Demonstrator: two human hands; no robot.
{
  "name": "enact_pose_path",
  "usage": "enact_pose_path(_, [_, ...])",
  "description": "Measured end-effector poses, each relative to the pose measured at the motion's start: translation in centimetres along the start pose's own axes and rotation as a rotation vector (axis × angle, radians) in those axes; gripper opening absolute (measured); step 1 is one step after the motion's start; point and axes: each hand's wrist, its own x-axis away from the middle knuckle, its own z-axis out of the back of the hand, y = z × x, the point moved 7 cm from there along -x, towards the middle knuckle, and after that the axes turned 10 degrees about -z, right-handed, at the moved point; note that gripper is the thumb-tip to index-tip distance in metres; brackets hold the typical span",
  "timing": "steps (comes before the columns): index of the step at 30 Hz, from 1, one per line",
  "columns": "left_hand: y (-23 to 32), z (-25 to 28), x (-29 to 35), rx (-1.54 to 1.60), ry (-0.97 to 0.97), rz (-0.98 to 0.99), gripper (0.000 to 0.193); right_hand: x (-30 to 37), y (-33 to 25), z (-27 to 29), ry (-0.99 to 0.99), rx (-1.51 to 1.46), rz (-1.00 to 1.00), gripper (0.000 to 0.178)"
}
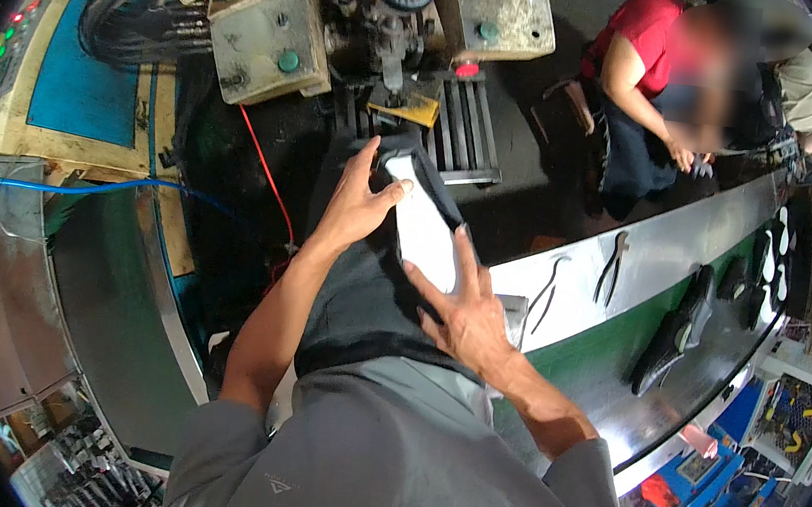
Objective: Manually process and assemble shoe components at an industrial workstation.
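Observation:
A black shoe upper with a white insole board [424, 236] facing up lies over my lap, its toe pointing away from me. My left hand [357, 204] grips the toe end, thumb pressed on the white board and index finger stretched along the black edge. With fingers spread, my right hand [468, 319] straddles the heel end and holds it from both sides. The undersides of the upper and some fingertips are hidden. Two pincers, one [610, 268] farther right and another [545, 294] closer to my right hand, rest on the metal ledge.
Ahead stands a machine with control boxes [274, 50] and a slatted metal step [464, 126]. A green conveyor [582, 371] on my right carries dark shoes [680, 332]. A co-worker in a red top [641, 41] sits beyond it. A blue hose [87, 185] crosses at left.

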Motion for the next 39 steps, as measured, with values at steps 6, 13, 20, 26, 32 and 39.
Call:
enact_pose_path(6, [-0.2, -0.3, -4.2, -0.260, -0.090, -0.439, 0.015, 0.4, 0.5, -0.3, -0.052, -0.004, 0.045, 0.087])
enact_pose_path(13, [-2.8, -0.9, -5.7, -0.289, -0.332, -0.147, 0.026, -0.9, 1.9, 0.4, -0.170, -0.055, 0.018, 0.085])
enact_pose_path(20, [1.2, 11.7, -21.6, 0.401, 0.297, -0.153, 0.055, -3.3, 3.6, 8.5, 0.154, -0.141, -0.050, 0.075])
enact_pose_path(26, [9.8, 10.3, -33.3, 0.977, 0.045, 0.068, 0.063, -11.4, 1.8, 17.1, 0.413, -0.040, -0.018, 0.076])
enact_pose_path(32, [13.9, 13.6, -27.7, 0.872, -0.032, -0.059, 0.062, -22.6, -1.3, 21.3, 0.506, 0.040, 0.068, 0.084])
enact_pose_path(39, [12.3, 18.0, -16.6, 1.066, -0.048, 0.043, 0.065, -32.9, -4.5, 21.1, 0.580, -0.047, 0.097, 0.073])
